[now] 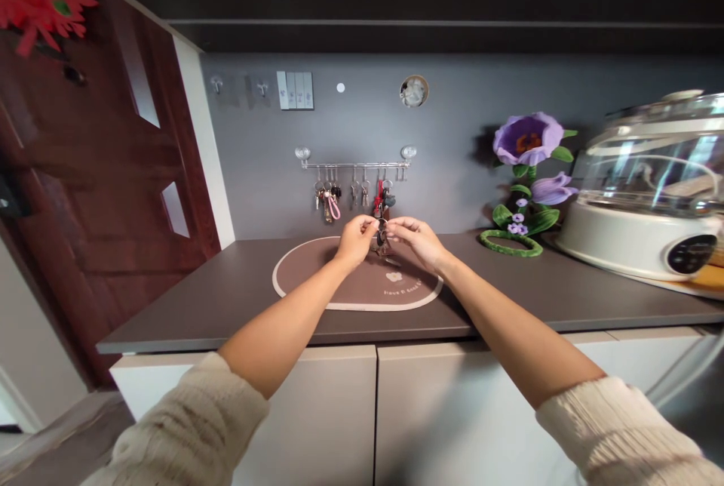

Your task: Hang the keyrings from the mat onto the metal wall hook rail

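Observation:
Both my arms reach out over a dark countertop (pixel 226 297). My left hand (pixel 355 238) and my right hand (pixel 417 239) meet above an oval brown mat (pixel 351 286), each pinching a small bunch of keys (pixel 382 237) held between them. The keys hang just below a wall rail (pixel 355 164) with hooks, where several other key bunches (pixel 331 199) dangle.
A dark wooden door (pixel 107 169) stands at the left. At the right sit purple artificial flowers (pixel 529 169) and a white appliance with a glass lid (pixel 650 192). White cabinet doors (pixel 373 410) are below the counter. Light switches (pixel 295 90) are on the grey wall.

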Action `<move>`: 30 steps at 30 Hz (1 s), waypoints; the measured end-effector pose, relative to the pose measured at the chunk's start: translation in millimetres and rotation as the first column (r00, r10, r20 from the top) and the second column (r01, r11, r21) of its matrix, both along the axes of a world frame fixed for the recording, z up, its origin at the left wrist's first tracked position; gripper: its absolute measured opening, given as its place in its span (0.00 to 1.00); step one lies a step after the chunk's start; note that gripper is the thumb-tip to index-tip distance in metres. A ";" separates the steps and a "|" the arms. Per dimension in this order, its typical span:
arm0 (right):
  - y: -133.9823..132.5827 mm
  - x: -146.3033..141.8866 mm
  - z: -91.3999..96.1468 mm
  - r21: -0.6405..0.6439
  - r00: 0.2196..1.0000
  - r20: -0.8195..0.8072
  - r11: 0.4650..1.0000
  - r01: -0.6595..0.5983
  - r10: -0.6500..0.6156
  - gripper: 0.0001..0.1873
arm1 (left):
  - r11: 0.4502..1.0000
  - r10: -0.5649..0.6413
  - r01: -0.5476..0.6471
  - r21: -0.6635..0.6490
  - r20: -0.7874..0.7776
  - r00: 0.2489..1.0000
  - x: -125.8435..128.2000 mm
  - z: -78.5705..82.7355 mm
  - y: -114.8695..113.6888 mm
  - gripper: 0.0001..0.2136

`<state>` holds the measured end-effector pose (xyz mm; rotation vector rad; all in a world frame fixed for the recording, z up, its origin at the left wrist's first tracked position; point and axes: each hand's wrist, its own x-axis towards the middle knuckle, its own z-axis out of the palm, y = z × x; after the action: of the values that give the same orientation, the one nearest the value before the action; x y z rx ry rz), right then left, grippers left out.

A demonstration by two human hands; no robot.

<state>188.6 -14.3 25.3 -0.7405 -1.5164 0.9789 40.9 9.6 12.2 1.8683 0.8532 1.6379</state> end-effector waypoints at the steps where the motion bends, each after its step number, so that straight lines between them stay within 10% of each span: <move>1: -0.4 -0.3 -0.1 0.010 1.000 0.019 1.000 0.013 -0.013 0.13 | 1.000 -0.006 0.006 -0.002 0.006 1.000 0.4 -0.3 0.0 0.06; 18: 7.9 5.8 4.8 0.057 0.996 -0.047 0.995 0.079 -0.076 0.15 | 0.992 0.101 -0.092 0.090 -0.099 0.990 0.3 -5.8 2.0 0.09; 30: 50.1 12.8 48.6 -0.024 0.942 -0.219 0.967 0.254 -0.253 0.07 | 0.928 0.357 -0.306 0.214 -0.265 0.896 -6.9 -10.9 7.5 0.09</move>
<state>201.5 35.9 73.8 -0.7753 -1.1967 0.8329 34.0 17.1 1.4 2.2262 1.2578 1.6878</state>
